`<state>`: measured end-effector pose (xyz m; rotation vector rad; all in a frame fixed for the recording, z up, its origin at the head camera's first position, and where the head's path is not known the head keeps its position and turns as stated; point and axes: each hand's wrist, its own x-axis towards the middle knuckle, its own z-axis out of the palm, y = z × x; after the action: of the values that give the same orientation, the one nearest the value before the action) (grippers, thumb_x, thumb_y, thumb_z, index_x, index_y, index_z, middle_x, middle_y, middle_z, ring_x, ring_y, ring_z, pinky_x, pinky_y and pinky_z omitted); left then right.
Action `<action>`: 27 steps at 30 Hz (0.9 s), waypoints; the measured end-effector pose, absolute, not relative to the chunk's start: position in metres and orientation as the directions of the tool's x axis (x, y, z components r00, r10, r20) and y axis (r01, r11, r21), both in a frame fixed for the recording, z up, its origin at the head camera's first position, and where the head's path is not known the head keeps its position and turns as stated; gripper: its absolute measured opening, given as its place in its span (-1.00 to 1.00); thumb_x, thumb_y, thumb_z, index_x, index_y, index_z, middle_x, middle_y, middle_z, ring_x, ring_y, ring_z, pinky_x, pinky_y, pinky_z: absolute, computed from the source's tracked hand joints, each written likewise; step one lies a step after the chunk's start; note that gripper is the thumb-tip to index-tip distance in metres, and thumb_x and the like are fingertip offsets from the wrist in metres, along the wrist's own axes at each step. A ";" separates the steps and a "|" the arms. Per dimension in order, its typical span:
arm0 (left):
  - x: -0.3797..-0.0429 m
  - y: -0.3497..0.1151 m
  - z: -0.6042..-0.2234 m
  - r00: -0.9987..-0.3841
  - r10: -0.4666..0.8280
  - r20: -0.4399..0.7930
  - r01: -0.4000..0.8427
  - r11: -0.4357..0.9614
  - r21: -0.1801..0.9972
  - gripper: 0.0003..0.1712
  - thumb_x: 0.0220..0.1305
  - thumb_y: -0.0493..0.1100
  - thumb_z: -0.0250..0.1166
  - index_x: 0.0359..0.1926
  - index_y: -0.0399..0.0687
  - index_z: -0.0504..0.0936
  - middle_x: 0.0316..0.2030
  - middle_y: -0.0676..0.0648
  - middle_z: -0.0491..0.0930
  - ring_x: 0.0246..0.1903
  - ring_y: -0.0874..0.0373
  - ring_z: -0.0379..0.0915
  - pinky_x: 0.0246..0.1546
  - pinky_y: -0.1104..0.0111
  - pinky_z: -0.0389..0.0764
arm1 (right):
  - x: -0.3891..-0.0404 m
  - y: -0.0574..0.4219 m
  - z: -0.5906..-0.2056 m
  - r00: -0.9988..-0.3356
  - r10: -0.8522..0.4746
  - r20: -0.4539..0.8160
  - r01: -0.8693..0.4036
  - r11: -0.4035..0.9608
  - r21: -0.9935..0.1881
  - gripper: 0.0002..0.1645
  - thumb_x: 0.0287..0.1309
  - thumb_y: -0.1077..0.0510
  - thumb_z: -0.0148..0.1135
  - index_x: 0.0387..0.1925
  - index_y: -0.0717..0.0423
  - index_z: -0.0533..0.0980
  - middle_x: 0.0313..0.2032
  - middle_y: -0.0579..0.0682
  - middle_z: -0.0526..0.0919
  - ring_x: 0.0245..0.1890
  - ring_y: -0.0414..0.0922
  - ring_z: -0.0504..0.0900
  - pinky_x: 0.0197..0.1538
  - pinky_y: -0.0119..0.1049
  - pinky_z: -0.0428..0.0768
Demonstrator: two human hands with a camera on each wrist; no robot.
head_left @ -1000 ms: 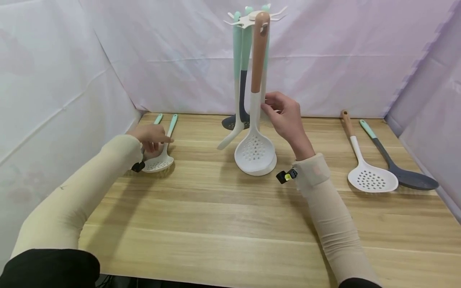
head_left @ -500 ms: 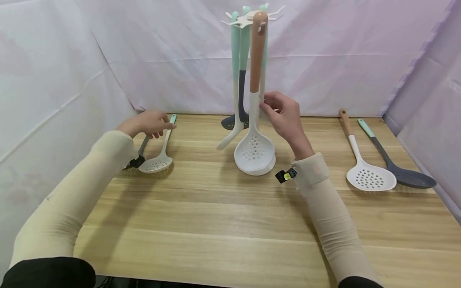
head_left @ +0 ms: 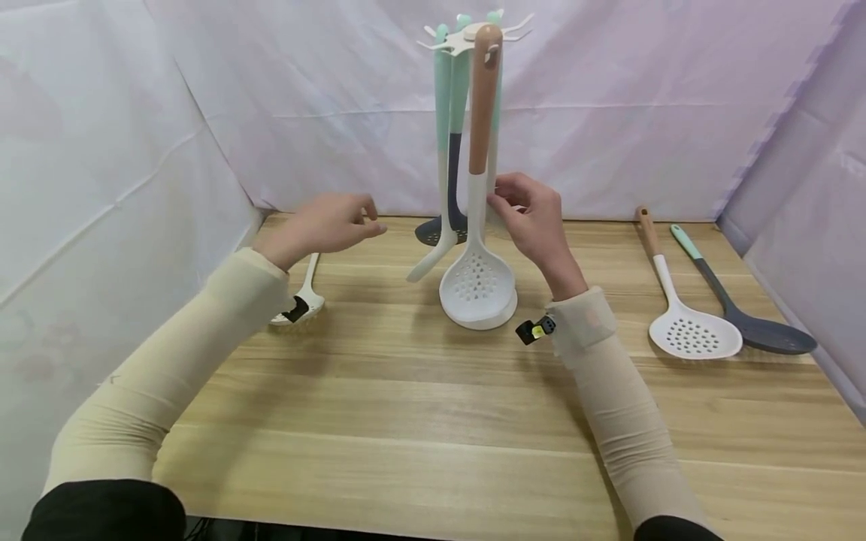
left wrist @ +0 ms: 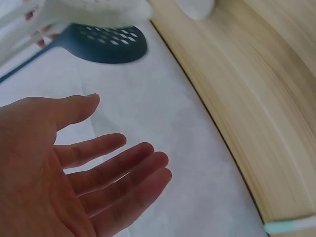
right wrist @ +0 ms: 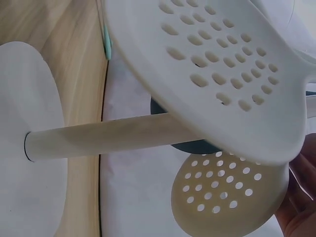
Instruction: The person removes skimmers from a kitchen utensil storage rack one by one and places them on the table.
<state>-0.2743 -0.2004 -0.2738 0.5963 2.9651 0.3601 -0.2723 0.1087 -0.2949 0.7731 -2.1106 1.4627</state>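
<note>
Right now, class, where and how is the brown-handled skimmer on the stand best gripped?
Probably midway up its brown handle, from the front left: the skimmer hangs upright, handle on top, nearer the person than the mint-handled utensils, and the right hand is close on its right.

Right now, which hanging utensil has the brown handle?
The white perforated skimmer at the front of the rack; the other visible hanging handles are mint green.
</note>
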 end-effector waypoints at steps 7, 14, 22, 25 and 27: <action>-0.263 -0.166 -0.271 -0.869 0.400 0.289 0.488 0.787 0.378 -0.60 0.31 0.19 0.09 -0.04 0.03 0.45 -0.32 0.02 0.60 -0.39 0.18 0.55 -0.32 0.26 0.54 | -0.272 0.109 -0.292 -0.714 -0.168 0.680 -0.697 0.265 -0.666 -0.79 0.12 0.36 0.24 -0.16 0.30 0.59 -0.30 0.20 0.68 -0.35 0.04 0.65 -0.32 -0.39 0.56; -0.252 -0.145 -0.276 -0.787 0.372 0.492 0.591 0.685 0.426 -0.61 0.34 0.13 0.08 -0.01 -0.01 0.49 -0.33 0.04 0.61 -0.45 0.26 0.53 -0.39 0.36 0.55 | -0.272 0.107 -0.291 -0.707 -0.156 0.690 -0.700 0.289 -0.653 -0.81 0.13 0.36 0.23 -0.18 0.26 0.61 -0.30 0.19 0.69 -0.37 0.02 0.65 -0.32 -0.44 0.54; -0.246 -0.128 -0.281 -0.729 0.350 0.588 0.662 0.580 0.474 -0.65 0.36 0.07 0.06 -0.04 -0.06 0.52 -0.35 0.07 0.59 -0.47 0.30 0.51 -0.41 0.41 0.55 | -0.300 0.120 -0.307 -0.658 -0.068 0.750 -0.704 0.409 -0.580 -0.85 0.15 0.20 0.27 -0.23 0.12 0.64 -0.33 -0.08 0.71 -0.42 -0.25 0.63 -0.34 -0.47 0.58; -0.248 -0.123 -0.284 -0.735 0.354 0.578 0.657 0.583 0.479 -0.67 0.36 0.08 0.06 -0.05 -0.02 0.51 -0.35 0.09 0.59 -0.47 0.31 0.50 -0.41 0.42 0.55 | -0.303 0.126 -0.308 -0.654 -0.026 0.756 -0.676 0.467 -0.570 -0.85 0.15 0.16 0.27 -0.24 0.08 0.65 -0.33 -0.14 0.71 -0.40 -0.27 0.64 -0.36 -0.50 0.58; -0.249 -0.121 -0.287 -0.738 0.361 0.570 0.656 0.581 0.482 -0.68 0.36 0.07 0.07 -0.05 -0.02 0.51 -0.35 0.10 0.59 -0.47 0.31 0.51 -0.41 0.43 0.55 | -0.303 0.130 -0.308 -0.647 -0.004 0.762 -0.662 0.499 -0.559 -0.86 0.16 0.15 0.26 -0.25 0.06 0.66 -0.33 -0.14 0.71 -0.40 -0.26 0.64 -0.38 -0.54 0.56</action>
<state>-0.2490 -0.1207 -0.2868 1.0730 3.1506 1.2780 -0.3033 0.1296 -0.3078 0.5458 -2.0238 1.1673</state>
